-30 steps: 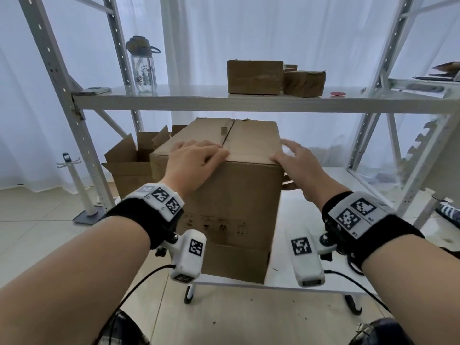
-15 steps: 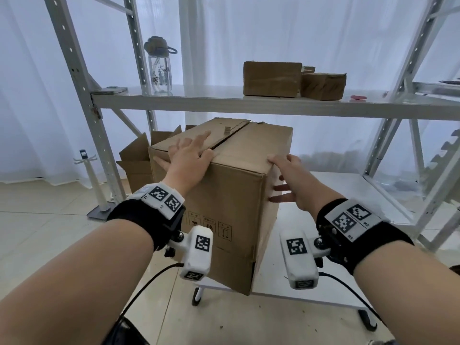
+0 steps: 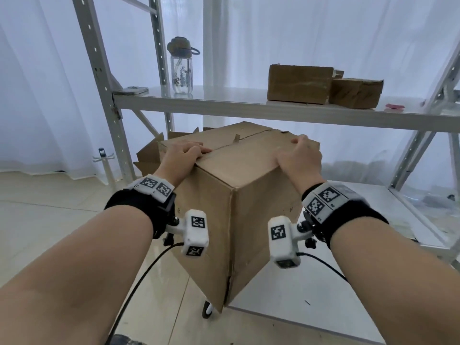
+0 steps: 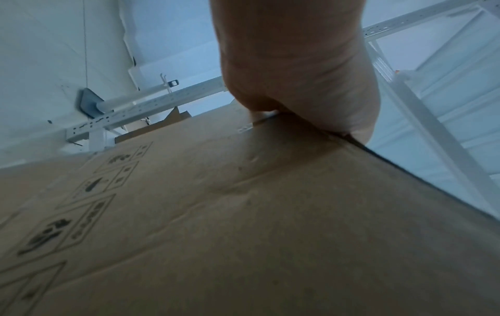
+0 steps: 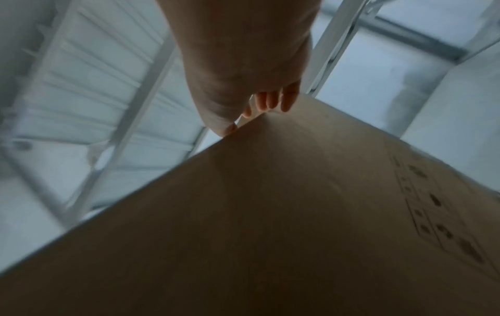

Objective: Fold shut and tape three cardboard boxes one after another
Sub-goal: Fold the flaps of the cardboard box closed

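A large brown cardboard box (image 3: 249,195) stands on the low white shelf board (image 3: 336,282), turned so one vertical corner points at me. Its top flaps are folded down, with the bare seam (image 3: 244,139) running across the top. My left hand (image 3: 184,155) grips the top left edge by the seam, fingers bent onto the flaps. My right hand (image 3: 298,155) grips the top right edge, fingers curled over it. In the left wrist view the palm (image 4: 297,74) presses the box (image 4: 270,213) at its edge. In the right wrist view, curled fingertips (image 5: 270,101) hook over the box (image 5: 297,213).
An open cardboard box (image 3: 149,158) sits behind on the left. The upper shelf (image 3: 224,105) hangs just above the box top and carries two small closed boxes (image 3: 298,83), a water bottle (image 3: 181,68) and a phone (image 3: 132,90). Rack posts (image 3: 99,83) flank both sides.
The box has turned so a corner now faces me. My left hand slid back to the near top edge; my right hand rose from the side onto the top right edge.
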`<state>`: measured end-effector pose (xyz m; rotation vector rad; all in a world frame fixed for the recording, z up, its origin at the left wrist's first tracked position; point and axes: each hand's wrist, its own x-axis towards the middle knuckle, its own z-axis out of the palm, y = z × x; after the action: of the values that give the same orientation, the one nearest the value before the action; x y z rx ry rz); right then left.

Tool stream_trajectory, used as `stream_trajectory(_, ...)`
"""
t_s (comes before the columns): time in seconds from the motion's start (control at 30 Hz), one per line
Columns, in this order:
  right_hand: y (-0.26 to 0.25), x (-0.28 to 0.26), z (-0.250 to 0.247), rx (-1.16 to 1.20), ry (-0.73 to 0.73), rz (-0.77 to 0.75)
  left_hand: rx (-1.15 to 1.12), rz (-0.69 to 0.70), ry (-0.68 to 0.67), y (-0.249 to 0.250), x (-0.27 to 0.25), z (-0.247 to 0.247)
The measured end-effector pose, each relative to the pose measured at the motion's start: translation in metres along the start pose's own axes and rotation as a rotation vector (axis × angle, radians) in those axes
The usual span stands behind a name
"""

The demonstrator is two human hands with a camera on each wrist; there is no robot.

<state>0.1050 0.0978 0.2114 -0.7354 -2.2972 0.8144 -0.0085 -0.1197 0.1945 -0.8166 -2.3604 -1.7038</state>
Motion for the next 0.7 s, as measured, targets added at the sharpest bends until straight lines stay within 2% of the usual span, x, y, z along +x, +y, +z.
stream_trajectory(0.07,0.013,0.023,0.0,-0.031,0.031,0.089,0.002,-0.029,0.018,0.001,0.0,0.003)
stream_trajectory(0.17,0.029,0.052,0.003,0.032,-0.037,0.198,0.108,-0.134,0.078,0.005,0.001,0.003)
stream_trajectory(0.23,0.034,0.067,0.004,0.09,-0.05,0.225,0.175,-0.209,0.061,0.005,0.003,0.003)
stream_trajectory(0.37,0.042,0.082,0.005,0.224,-0.113,0.211,0.219,-0.293,-0.017,0.022,0.003,0.003)
stream_trajectory(0.43,0.045,0.084,0.006,0.296,-0.138,0.198,0.303,-0.318,0.016,0.03,0.006,0.006)
stream_trajectory(0.5,0.043,0.083,0.007,0.31,-0.154,0.205,0.388,-0.404,0.08,0.035,0.006,0.006)
stream_trajectory(0.53,0.04,0.081,0.007,0.315,-0.164,0.204,0.412,-0.405,0.141,0.034,0.003,0.003)
stream_trajectory(0.57,0.037,0.079,0.007,0.339,-0.175,0.201,0.481,-0.399,0.145,0.031,0.002,-0.001)
stream_trajectory(0.63,0.031,0.072,0.008,0.42,-0.175,0.172,0.621,-0.395,0.055,0.023,-0.003,-0.015)
stream_trajectory(0.7,0.026,0.059,0.01,0.476,-0.129,0.158,0.62,-0.357,0.05,0.017,-0.012,-0.032)
